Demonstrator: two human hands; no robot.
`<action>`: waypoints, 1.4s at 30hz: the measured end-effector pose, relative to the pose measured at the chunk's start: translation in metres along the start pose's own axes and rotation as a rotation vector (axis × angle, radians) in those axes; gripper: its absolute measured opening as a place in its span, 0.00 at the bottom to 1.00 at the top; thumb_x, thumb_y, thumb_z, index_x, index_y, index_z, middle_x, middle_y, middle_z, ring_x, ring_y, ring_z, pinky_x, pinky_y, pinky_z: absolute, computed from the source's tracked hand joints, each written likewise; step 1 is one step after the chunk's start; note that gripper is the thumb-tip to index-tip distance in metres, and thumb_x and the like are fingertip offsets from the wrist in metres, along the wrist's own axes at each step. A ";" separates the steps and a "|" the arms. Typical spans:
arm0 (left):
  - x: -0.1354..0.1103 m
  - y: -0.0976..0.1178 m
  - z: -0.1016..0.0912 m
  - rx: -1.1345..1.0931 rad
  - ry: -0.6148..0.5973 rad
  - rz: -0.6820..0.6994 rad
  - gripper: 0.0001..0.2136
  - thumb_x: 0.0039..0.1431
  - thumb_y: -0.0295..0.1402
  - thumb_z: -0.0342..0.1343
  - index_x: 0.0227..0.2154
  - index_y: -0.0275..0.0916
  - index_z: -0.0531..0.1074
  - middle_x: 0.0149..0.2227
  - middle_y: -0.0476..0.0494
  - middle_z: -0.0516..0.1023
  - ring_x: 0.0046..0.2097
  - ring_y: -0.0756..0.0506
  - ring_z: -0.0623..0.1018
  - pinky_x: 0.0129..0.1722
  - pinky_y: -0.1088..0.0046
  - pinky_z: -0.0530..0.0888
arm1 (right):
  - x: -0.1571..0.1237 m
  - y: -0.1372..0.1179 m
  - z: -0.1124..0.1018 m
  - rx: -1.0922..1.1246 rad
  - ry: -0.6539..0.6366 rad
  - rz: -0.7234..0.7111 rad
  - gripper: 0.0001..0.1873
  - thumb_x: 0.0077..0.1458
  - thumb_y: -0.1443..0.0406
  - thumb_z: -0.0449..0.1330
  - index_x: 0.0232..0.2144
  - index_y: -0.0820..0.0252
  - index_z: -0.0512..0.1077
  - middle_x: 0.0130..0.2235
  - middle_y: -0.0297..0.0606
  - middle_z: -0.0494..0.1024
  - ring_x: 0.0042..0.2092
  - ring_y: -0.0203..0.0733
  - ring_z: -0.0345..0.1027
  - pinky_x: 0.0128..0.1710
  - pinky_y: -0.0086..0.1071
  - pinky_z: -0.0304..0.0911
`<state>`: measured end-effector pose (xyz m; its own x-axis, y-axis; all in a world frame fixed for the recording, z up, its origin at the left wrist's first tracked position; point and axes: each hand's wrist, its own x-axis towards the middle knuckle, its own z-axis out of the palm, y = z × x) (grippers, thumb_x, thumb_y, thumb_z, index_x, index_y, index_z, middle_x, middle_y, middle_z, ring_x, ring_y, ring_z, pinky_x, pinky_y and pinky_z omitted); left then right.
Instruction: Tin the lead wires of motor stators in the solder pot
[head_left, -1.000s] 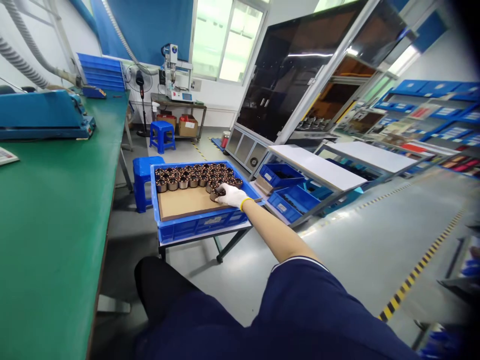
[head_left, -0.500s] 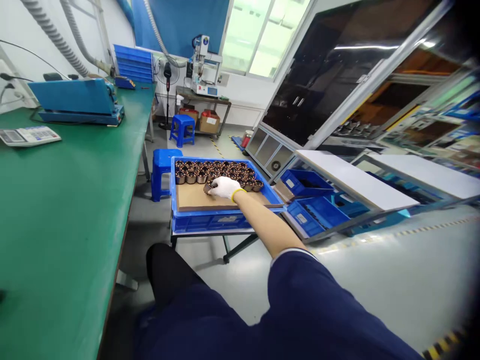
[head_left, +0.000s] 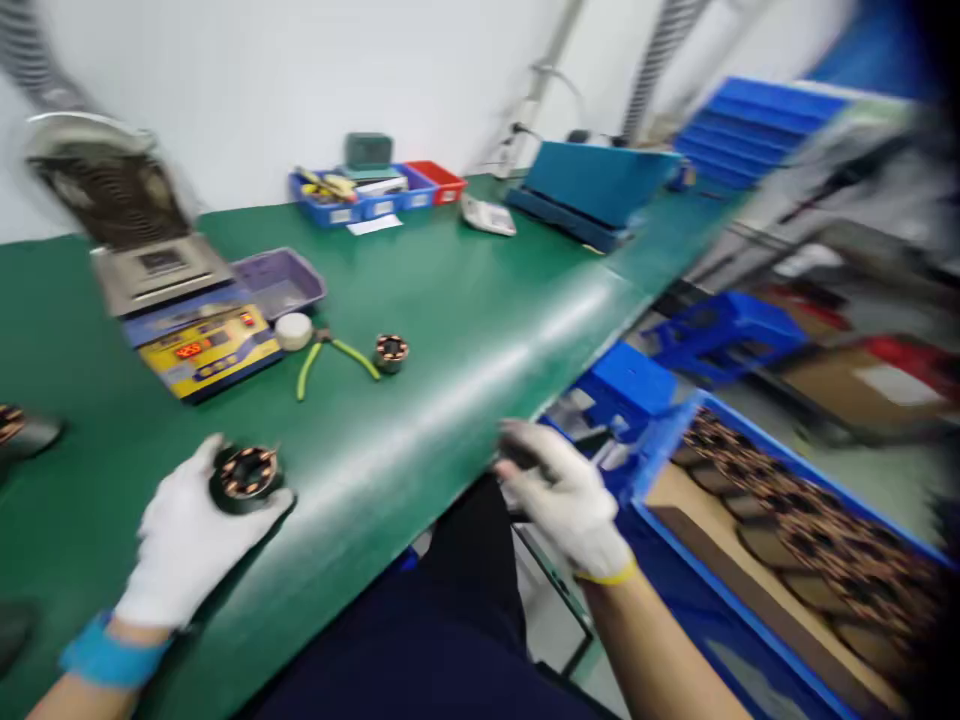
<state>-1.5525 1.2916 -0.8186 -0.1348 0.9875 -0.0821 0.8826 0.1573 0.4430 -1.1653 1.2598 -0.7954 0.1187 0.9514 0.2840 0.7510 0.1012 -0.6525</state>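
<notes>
My left hand, in a white glove with a blue band at the wrist, curls its thumb and fingers round a motor stator with copper windings, at the green bench top. Over the bench's front edge, my right hand, gloved in white with a yellow cuff, is closed on a dark stator, mostly hidden by the fingers and smeared by motion. Another stator stands on the bench beside green-handled cutters. At the far left lies a further stator, on its side.
A blue crate with rows of stators on cardboard stands at the right, below bench height. On the bench are a yellow-fronted solder pot, a purple tray, small bins and a calculator. Blue stools are beyond.
My view has swung left from the crate to the bench. My right hand has left the crate with a stator and come to the bench edge. My left hand has come into view.
</notes>
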 end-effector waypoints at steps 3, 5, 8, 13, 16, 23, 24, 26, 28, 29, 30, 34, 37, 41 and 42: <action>0.002 -0.004 0.005 0.043 0.023 0.039 0.33 0.47 0.54 0.60 0.52 0.38 0.69 0.46 0.36 0.76 0.49 0.33 0.75 0.50 0.57 0.70 | 0.027 -0.076 0.079 0.254 -0.612 -0.075 0.19 0.50 0.58 0.64 0.46 0.55 0.74 0.52 0.41 0.75 0.45 0.42 0.74 0.45 0.35 0.72; 0.005 -0.004 0.008 0.051 0.042 0.065 0.27 0.48 0.55 0.59 0.45 0.40 0.73 0.41 0.39 0.77 0.44 0.35 0.76 0.46 0.60 0.71 | 0.047 -0.116 0.113 0.194 -0.892 -0.077 0.24 0.47 0.57 0.66 0.48 0.54 0.74 0.49 0.39 0.77 0.42 0.42 0.75 0.41 0.34 0.71; 0.006 -0.004 0.008 0.091 0.069 0.010 0.25 0.48 0.56 0.57 0.40 0.40 0.75 0.37 0.39 0.78 0.41 0.34 0.77 0.40 0.61 0.70 | 0.074 -0.147 0.147 0.026 -1.116 -0.135 0.30 0.43 0.53 0.68 0.50 0.51 0.73 0.43 0.36 0.79 0.41 0.45 0.75 0.39 0.35 0.70; 0.006 -0.002 0.006 0.143 0.089 -0.061 0.27 0.45 0.58 0.56 0.38 0.40 0.76 0.35 0.37 0.77 0.38 0.33 0.76 0.36 0.61 0.69 | 0.088 -0.140 0.181 0.225 -1.155 -0.041 0.31 0.47 0.53 0.65 0.54 0.54 0.69 0.44 0.36 0.79 0.45 0.44 0.74 0.44 0.35 0.69; 0.007 0.003 0.010 0.028 0.115 -0.047 0.20 0.47 0.49 0.57 0.36 0.39 0.76 0.34 0.37 0.76 0.39 0.34 0.76 0.39 0.59 0.71 | 0.085 -0.129 0.190 0.377 -1.154 0.019 0.27 0.52 0.54 0.62 0.53 0.57 0.69 0.43 0.38 0.79 0.40 0.42 0.74 0.40 0.35 0.70; 0.005 0.009 0.035 -0.453 0.347 0.074 0.26 0.43 0.32 0.58 0.50 0.38 0.68 0.53 0.38 0.72 0.51 0.42 0.75 0.52 0.66 0.74 | 0.078 -0.124 0.202 0.880 -1.184 0.290 0.32 0.41 0.54 0.70 0.48 0.59 0.71 0.40 0.38 0.80 0.36 0.38 0.74 0.36 0.32 0.70; 0.005 0.008 0.037 -0.471 0.343 0.097 0.27 0.43 0.30 0.57 0.51 0.38 0.67 0.53 0.39 0.72 0.52 0.43 0.75 0.53 0.66 0.74 | 0.075 -0.126 0.202 0.899 -1.164 0.325 0.32 0.38 0.55 0.71 0.47 0.59 0.71 0.39 0.37 0.80 0.36 0.38 0.74 0.35 0.32 0.71; 0.005 0.005 0.038 -0.502 0.331 0.145 0.28 0.44 0.29 0.56 0.52 0.39 0.66 0.52 0.40 0.74 0.52 0.43 0.76 0.53 0.65 0.74 | 0.070 -0.132 0.201 0.901 -1.121 0.361 0.31 0.36 0.58 0.72 0.44 0.58 0.71 0.37 0.37 0.80 0.36 0.40 0.75 0.36 0.34 0.72; 0.005 0.000 0.036 -0.523 0.319 0.193 0.27 0.45 0.29 0.56 0.52 0.38 0.66 0.52 0.40 0.75 0.52 0.43 0.76 0.54 0.64 0.74 | 0.065 -0.135 0.200 0.865 -1.058 0.344 0.29 0.37 0.59 0.70 0.43 0.58 0.71 0.37 0.38 0.80 0.37 0.42 0.76 0.38 0.38 0.73; 0.006 -0.001 0.034 -0.525 0.304 0.206 0.27 0.47 0.30 0.55 0.53 0.38 0.66 0.53 0.39 0.75 0.52 0.42 0.76 0.55 0.63 0.74 | 0.063 -0.136 0.199 0.823 -1.006 0.309 0.28 0.36 0.59 0.70 0.43 0.58 0.70 0.38 0.39 0.80 0.38 0.44 0.76 0.40 0.39 0.74; 0.008 -0.003 0.031 -0.517 0.280 0.197 0.26 0.48 0.31 0.54 0.54 0.38 0.66 0.53 0.38 0.74 0.53 0.42 0.76 0.55 0.63 0.73 | 0.062 -0.136 0.197 0.763 -0.942 0.259 0.29 0.36 0.60 0.70 0.44 0.58 0.70 0.39 0.39 0.80 0.38 0.45 0.76 0.42 0.41 0.74; 0.011 0.001 0.020 -0.454 0.101 0.069 0.17 0.51 0.37 0.54 0.44 0.38 0.73 0.44 0.39 0.80 0.44 0.40 0.79 0.47 0.62 0.76 | 0.063 -0.131 0.190 0.554 -0.704 0.045 0.33 0.35 0.60 0.69 0.47 0.56 0.70 0.46 0.43 0.77 0.40 0.46 0.75 0.44 0.43 0.74; 0.006 0.004 0.004 -0.594 -0.092 -0.023 0.12 0.54 0.43 0.54 0.29 0.40 0.74 0.27 0.47 0.78 0.29 0.45 0.77 0.30 0.70 0.74 | 0.066 -0.128 0.188 0.567 -0.675 0.028 0.35 0.35 0.57 0.69 0.49 0.57 0.70 0.46 0.44 0.76 0.40 0.46 0.75 0.44 0.42 0.74; -0.014 -0.011 -0.031 -0.816 -0.451 -0.112 0.11 0.48 0.41 0.58 0.20 0.40 0.72 0.17 0.51 0.69 0.19 0.51 0.67 0.19 0.76 0.65 | 0.071 -0.129 0.189 0.620 -0.662 0.138 0.39 0.33 0.57 0.70 0.50 0.60 0.69 0.43 0.43 0.77 0.40 0.46 0.76 0.43 0.41 0.74; -0.019 -0.016 -0.040 -0.885 -0.532 -0.131 0.09 0.44 0.39 0.60 0.17 0.39 0.71 0.18 0.50 0.70 0.18 0.51 0.65 0.16 0.76 0.63 | 0.072 -0.129 0.189 0.641 -0.662 0.169 0.39 0.33 0.57 0.70 0.50 0.60 0.69 0.42 0.43 0.78 0.40 0.46 0.76 0.43 0.41 0.75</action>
<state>-1.5823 1.2710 -0.7887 0.2000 0.8626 -0.4647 0.2008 0.4281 0.8811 -1.3770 1.3707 -0.8235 -0.3487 0.9200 -0.1789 0.2331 -0.0997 -0.9673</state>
